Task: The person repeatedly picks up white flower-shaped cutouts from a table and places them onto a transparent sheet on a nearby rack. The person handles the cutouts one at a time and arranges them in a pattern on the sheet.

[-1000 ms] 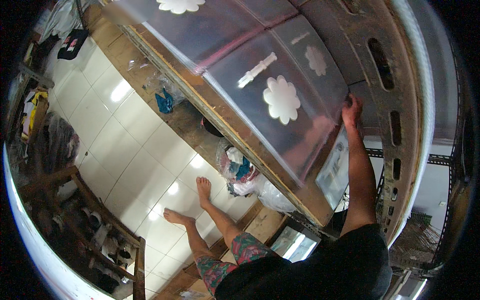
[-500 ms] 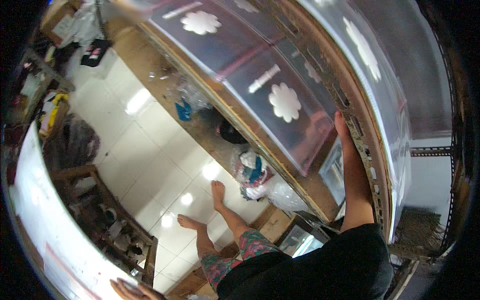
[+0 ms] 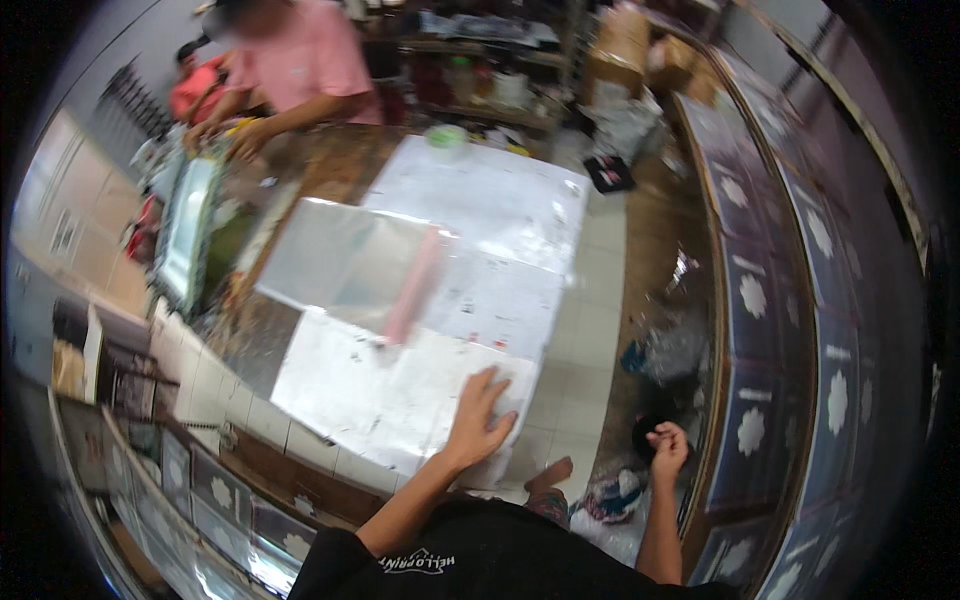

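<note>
The white sheets [image 3: 370,400] cover most of the table [image 3: 340,165] in front of me, and my left hand [image 3: 483,415] lies palm down on their near right corner, fingers spread and gripping nothing. Half a second ago I had that hand just at the bottom left rim of the view, and the floor and shelving filled the rest; now the view has swung round to the tabletop.

A clear plastic sleeve [image 3: 335,260] with a pink edge lies flat on the sheets and the bare wood, beyond the left hand and well apart from it. Farther off, a pale green roll [image 3: 446,141] rests on the sheets near their far edge.

My right hand [image 3: 668,446] has left the shelf where I had it reaching in before. It hangs beside the rack of wrapped panels [image 3: 752,296] with their white flower shapes, fingers curled; I cannot tell whether anything is in it. Below it, bagged cloth [image 3: 612,497] sits near a bare foot [image 3: 550,473].

Newly in sight across the table, a co-worker in a pink top [image 3: 310,60] bends with both hands at a shiny panel [image 3: 185,235]
</note>
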Demonstrator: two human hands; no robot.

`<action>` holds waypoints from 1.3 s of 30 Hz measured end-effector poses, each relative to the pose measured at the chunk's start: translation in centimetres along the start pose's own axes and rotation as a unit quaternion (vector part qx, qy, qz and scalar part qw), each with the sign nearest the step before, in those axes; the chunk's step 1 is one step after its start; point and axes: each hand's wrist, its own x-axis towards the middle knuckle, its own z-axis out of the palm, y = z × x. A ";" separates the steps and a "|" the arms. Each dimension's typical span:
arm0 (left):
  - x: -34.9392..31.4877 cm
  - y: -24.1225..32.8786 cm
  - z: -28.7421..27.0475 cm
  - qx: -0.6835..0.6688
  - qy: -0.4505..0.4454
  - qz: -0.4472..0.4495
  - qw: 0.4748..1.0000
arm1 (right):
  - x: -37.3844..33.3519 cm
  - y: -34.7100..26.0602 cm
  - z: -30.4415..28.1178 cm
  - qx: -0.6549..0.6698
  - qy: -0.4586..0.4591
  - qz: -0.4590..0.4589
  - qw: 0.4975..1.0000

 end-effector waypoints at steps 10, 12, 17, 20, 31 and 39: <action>-6.0 -3.9 -12.5 0.197 0.114 -0.082 0.970 | -3.7 1.7 15.9 -0.005 -0.225 0.103 0.969; -7.1 -4.4 -13.9 0.353 0.094 -0.096 0.926 | -4.5 2.0 16.3 -0.020 -0.226 0.126 0.966; -8.3 -5.9 -13.9 0.333 0.095 -0.103 0.932 | -5.4 2.8 16.7 -0.057 -0.217 0.192 0.955; -8.1 -5.9 -13.9 0.325 0.097 -0.104 0.935 | -5.1 3.6 15.7 -0.065 -0.215 0.183 0.957; -4.3 -4.3 -17.4 0.230 0.287 -0.034 0.929 | -6.0 4.7 12.9 -0.059 -0.171 0.204 0.962; -1.1 -8.8 -22.2 0.415 0.130 -0.109 0.894 | -8.9 5.0 10.3 -0.050 -0.136 0.238 0.961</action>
